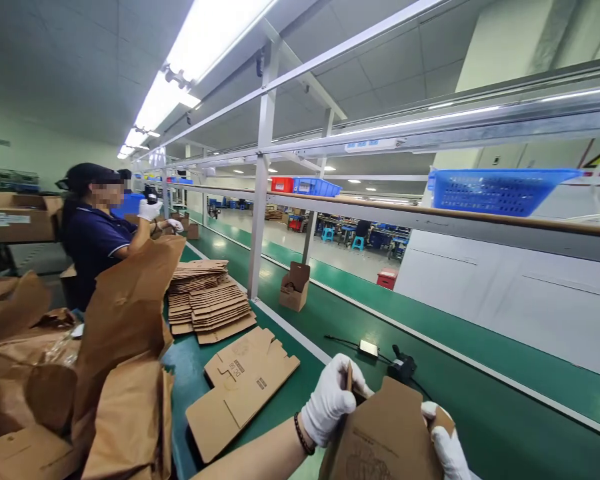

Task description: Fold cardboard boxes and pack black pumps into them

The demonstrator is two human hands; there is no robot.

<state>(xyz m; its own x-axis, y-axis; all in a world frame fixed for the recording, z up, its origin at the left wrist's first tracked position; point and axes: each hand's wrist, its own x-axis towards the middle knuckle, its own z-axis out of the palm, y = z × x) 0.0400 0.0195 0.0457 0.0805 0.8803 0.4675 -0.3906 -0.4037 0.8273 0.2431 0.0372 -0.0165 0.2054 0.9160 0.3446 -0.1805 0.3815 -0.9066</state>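
A brown cardboard box [387, 433], partly folded with its flaps standing up, is held between my gloved hands at the bottom right. My left hand [331, 400] pinches a flap on its left side. On the other side, my right hand [446, 437] grips a small flap with thumb and fingers. The box's lower part is cut off by the frame edge. Left of my hands lies a flat cardboard blank [245, 380] with printing on it. Behind it rises a stack of flat cardboard blanks [207, 300].
Crumpled brown paper [125, 313] fills the left. On the green belt [325, 320] are an open small box [295, 288] and a power adapter [369, 349] with a black cable. A blue basket [500, 190] sits on the shelf. A co-worker [95, 233] stands further left.
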